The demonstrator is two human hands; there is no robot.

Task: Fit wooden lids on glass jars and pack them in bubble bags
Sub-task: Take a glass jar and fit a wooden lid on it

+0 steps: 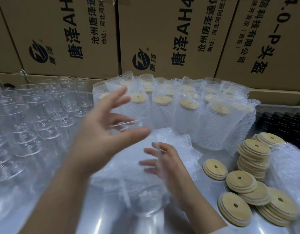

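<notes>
In the middle of the desk (211,188), a blurred glass jar (129,123) sits between the curved fingers of the left hand (98,132); whether that grip has closed, I cannot tell. The right hand (164,164), grip open, hovers over flat bubble bags (179,142), likely to take one.

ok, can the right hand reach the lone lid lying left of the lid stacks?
Probably yes: the right hand is open and empty, the lone lid lies uncovered to its right, nothing standing between.
</notes>
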